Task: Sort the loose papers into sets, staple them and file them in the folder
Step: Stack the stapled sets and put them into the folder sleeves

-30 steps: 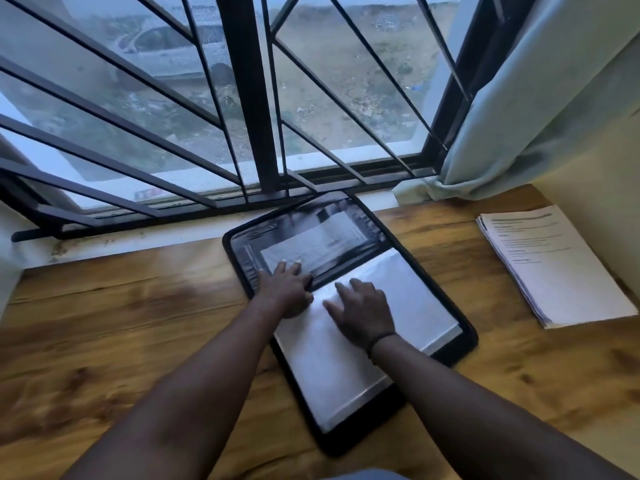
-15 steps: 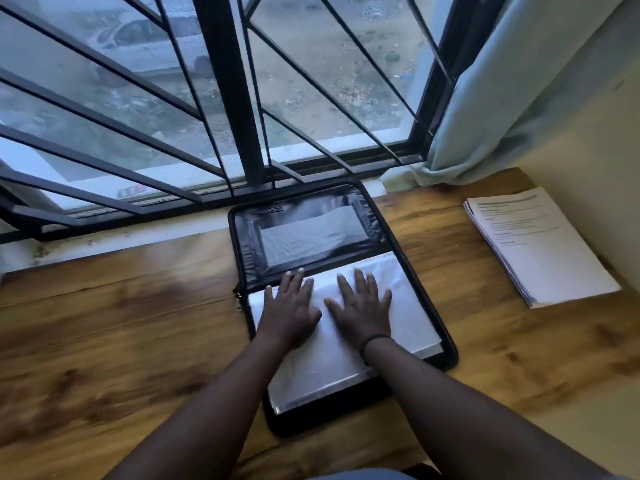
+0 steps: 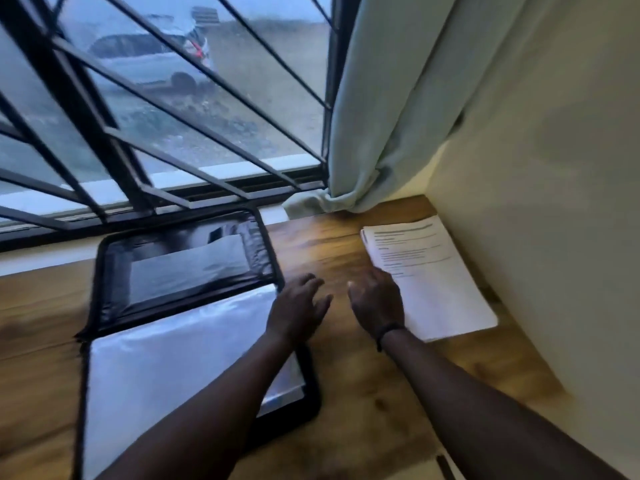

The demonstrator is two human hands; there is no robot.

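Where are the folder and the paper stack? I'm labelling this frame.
folder [image 3: 194, 239]: head view, dark inner lid near the window.
paper stack [image 3: 440, 282]: head view, middle of the top sheet.

In front of you is a wooden tabletop [image 3: 346, 393] set against the window wall. On its left lies an open black zip folder [image 3: 104, 271] with white sheets inside. Toward the right corner, near the wall, rests a stack of printed papers [image 3: 440, 285], well apart from the folder.
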